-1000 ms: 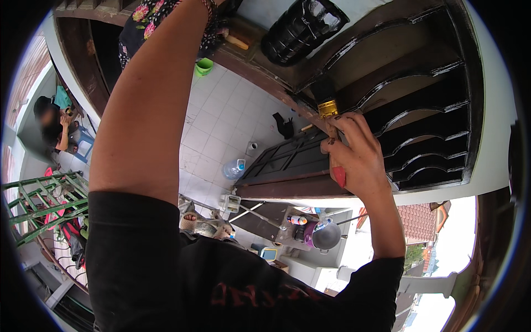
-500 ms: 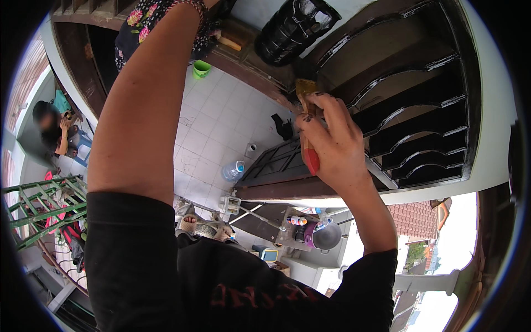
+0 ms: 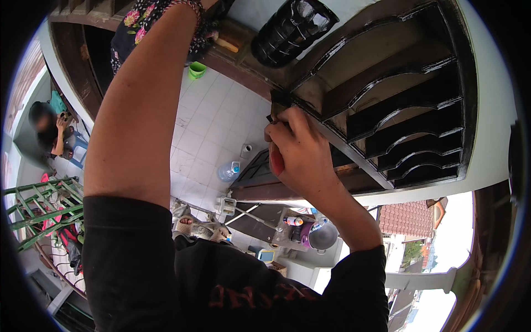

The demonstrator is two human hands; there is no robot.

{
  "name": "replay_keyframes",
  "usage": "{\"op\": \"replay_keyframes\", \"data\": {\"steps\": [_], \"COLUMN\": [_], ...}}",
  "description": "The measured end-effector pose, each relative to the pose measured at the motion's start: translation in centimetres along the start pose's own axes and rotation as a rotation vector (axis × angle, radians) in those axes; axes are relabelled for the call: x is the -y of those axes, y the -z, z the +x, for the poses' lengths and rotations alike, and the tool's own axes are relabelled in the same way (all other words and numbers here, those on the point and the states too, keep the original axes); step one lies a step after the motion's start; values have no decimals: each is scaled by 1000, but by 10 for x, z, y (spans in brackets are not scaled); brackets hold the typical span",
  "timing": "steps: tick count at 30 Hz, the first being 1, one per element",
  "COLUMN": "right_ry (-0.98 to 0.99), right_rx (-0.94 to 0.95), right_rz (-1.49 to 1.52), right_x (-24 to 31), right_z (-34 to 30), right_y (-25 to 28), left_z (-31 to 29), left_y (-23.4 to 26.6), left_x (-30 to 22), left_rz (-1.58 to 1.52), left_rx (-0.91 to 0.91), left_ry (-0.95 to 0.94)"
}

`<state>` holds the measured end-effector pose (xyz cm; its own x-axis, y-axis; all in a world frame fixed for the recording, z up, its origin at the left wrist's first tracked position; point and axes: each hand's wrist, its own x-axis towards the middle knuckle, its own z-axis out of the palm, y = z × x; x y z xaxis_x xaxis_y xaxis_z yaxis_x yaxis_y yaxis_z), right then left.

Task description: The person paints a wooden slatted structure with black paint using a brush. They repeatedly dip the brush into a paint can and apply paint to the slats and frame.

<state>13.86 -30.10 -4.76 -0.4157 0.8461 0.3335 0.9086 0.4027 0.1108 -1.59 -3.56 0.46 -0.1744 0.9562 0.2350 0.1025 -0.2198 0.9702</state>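
My right hand (image 3: 304, 146) is closed round a paintbrush with a red-ended handle (image 3: 276, 161). Its dark bristles (image 3: 280, 99) meet the frame at the near left corner of a dark wooden grille (image 3: 381, 88), whose slats have wavy, shiny black edges. Dark smudges mark the fingers. My left arm (image 3: 138, 99) reaches up to the top edge, beside a dark floral cloth (image 3: 135, 25). Only a sliver of my left hand (image 3: 208, 3) shows there, so its fingers are hidden. Between the arms, a container streaked with black (image 3: 293, 33) rests on the brown ledge (image 3: 243, 66).
Another brush with a wooden handle (image 3: 227, 44) lies on the ledge. Far below, the tiled floor (image 3: 207, 122) holds a green bucket (image 3: 196, 70) and a water jug (image 3: 228, 171). A green metal frame (image 3: 44, 207) stands left, near a seated person (image 3: 52, 130).
My right hand has moved left with the paintbrush, from beside the grille's slats to its corner. The bristles now touch the frame there. My left arm stays nearly still.
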Motion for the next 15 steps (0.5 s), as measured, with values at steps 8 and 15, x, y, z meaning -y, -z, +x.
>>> {"op": "replay_keyframes", "data": {"steps": [8, 15], "right_ry": [-118, -166], "right_rx": [48, -88], "right_rz": [-122, -115], "right_x": [17, 11], "right_z": [17, 23], "right_y": [-11, -1], "left_z": [0, -2], "left_y": [-1, -1], "left_x": [4, -1], "left_rz": [-61, -25], "left_rx": [-33, -28], "left_ry": [-38, -48]}}
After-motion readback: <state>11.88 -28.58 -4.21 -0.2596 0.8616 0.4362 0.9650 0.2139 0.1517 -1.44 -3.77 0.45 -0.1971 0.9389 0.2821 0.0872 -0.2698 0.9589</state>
